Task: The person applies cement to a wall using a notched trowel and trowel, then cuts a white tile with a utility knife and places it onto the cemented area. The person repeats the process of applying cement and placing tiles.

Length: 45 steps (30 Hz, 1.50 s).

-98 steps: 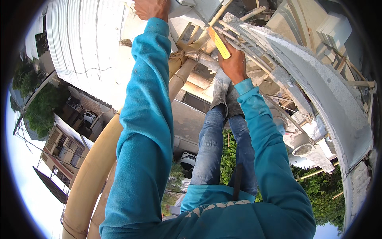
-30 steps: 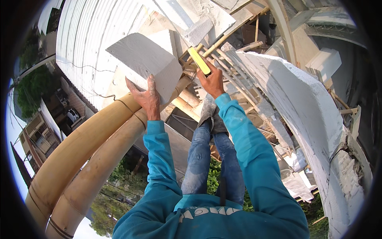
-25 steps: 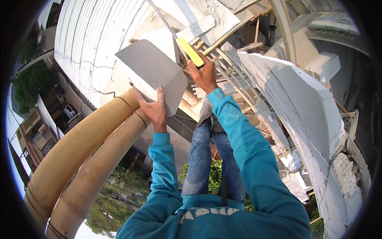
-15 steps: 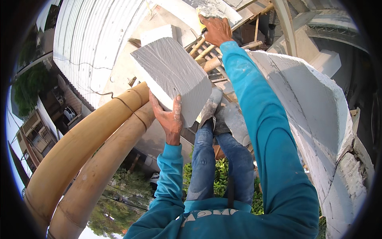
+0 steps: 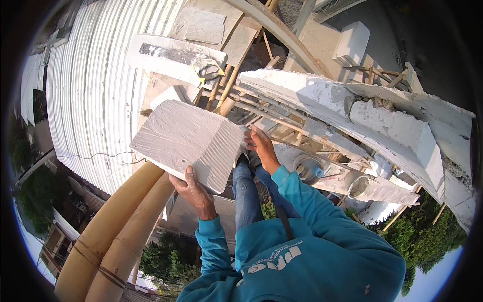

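Observation:
A white aerated concrete block with a ridged, scored surface is held tilted in front of me. My left hand grips its near edge, thumb on top and fingers underneath, partly hidden. Beside the block's right end is my right hand, open, fingers slightly bent and fingertips at the edge; whether they press on it I cannot tell. Farther off, a handsaw with a yellow and black handle lies on a dusty white slab.
Two thick bamboo poles rise at my left, near a corrugated metal roof. A broken-edged white wall runs along the right. Below it, buckets stand on scaffold planks. Another white block lies behind the held one.
My right hand has let go of the yellow saw handle and come back to the block's right end. The left hand keeps its grip on the block. My view has turned rightward.

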Tool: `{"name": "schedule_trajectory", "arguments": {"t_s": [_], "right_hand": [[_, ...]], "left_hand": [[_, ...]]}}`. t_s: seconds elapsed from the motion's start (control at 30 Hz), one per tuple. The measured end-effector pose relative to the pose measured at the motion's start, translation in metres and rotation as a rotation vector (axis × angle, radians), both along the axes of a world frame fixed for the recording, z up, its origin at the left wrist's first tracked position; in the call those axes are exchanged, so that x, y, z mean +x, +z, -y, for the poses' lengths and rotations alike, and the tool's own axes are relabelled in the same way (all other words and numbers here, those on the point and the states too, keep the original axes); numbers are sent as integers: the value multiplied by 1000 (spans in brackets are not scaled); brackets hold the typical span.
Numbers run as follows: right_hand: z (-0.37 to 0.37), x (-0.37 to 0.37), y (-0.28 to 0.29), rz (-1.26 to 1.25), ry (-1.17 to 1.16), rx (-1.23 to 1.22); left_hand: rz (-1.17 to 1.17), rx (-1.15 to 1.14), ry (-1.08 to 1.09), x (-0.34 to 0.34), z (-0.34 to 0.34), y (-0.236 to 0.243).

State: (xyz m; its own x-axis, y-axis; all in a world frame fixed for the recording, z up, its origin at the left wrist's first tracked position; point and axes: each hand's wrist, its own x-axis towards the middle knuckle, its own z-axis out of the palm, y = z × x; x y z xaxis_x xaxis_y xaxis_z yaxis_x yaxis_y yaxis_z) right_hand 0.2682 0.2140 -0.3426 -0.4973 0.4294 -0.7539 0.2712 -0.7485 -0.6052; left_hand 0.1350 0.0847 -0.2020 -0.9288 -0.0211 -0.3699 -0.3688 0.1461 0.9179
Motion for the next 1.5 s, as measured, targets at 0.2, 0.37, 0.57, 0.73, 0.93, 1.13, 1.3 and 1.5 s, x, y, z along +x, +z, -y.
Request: {"name": "schedule_trajectory", "arguments": {"t_s": [0.2,0.37,0.57,0.73,0.93,1.13,1.3,1.5], "right_hand": [[26,23,144,-436,-266,-435],[6,39,193,-382,-307,15],[-55,49,273,-356,-586,-77],[-95,62,268,-373,-605,-78],[-130,69,258,-283,-598,-177],[-152,65,253,-292,-680,-214],[-150,66,254,-323,-757,-254],[-127,67,282,-518,-868,-318]], "left_hand": [[6,132,-101,28,-30,72],[31,172,-215,67,-62,111],[72,209,-331,88,-109,126],[56,174,-411,97,-150,135],[33,172,-511,100,-170,162],[-561,-138,-766,66,-151,175],[-1128,-416,-1224,17,-179,195],[-1217,-506,-1570,-22,-233,185]]}}
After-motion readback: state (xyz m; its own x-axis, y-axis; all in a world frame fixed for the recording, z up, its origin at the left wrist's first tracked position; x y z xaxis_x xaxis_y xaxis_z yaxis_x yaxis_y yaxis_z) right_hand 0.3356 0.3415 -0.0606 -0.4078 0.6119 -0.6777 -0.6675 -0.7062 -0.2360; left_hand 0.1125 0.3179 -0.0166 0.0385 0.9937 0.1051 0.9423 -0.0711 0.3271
